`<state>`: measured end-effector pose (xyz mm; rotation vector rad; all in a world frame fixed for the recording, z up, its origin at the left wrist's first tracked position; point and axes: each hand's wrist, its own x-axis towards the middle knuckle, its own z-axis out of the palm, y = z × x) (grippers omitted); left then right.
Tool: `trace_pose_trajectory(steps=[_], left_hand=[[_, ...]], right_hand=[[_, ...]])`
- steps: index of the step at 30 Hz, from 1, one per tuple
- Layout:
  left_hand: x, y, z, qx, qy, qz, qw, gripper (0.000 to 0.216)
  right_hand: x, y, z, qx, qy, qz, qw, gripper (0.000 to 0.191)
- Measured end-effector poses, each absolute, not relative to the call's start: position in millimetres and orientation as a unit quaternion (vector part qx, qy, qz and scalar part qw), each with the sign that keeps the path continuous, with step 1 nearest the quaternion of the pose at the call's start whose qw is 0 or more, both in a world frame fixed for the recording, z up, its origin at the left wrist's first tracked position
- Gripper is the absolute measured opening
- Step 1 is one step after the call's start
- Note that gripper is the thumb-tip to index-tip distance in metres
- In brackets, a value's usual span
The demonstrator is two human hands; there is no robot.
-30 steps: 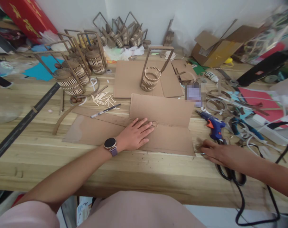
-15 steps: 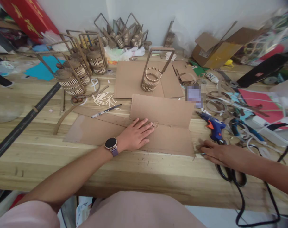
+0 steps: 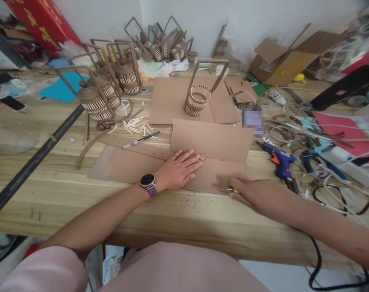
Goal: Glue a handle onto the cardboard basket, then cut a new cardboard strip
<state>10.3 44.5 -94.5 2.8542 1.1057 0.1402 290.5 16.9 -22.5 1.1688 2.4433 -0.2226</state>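
My left hand [image 3: 183, 170] lies flat on a folded piece of brown cardboard [image 3: 216, 174], fingers stretched out. My right hand [image 3: 248, 194] is closed around what looks like a utility knife [image 3: 234, 191]; only its short metal blade and a bit of yellow show, the rest being hidden in the fist. The blade points left, at the cardboard's near edge, towards the right end. Whether it touches the cardboard I cannot tell. Behind this piece a small woven basket [image 3: 198, 100] with a tall handle stands on another cardboard sheet [image 3: 166, 97].
A blue glue gun [image 3: 280, 162] lies right of the cardboard, its cable near my right forearm. Left are a pen [image 3: 141, 140], small wooden sticks [image 3: 137, 125] and several lidded baskets [image 3: 93, 103]. An open carton [image 3: 282, 65] stands at the back right.
My right hand has moved left from beside the glue gun to the cardboard's near edge, carrying the knife. The black scissor handles are out of sight now. My left hand has stayed on the cardboard.
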Motion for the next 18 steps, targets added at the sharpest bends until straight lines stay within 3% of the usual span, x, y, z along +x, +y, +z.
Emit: trace_pose_trajectory(steps=[6,18], left_hand=[[9.0,44.5,-93.7,0.932,0.357,0.051,0.049,0.049],[10.0,44.5,-91.4,0.931,0.357,0.060,0.054,0.047]], right_hand=[[217.9,19.6,-31.9,0.377,0.903,-0.077,0.190,0.024],[201.8,20.6,-25.5,0.375,0.896,-0.057,0.230,0.022]])
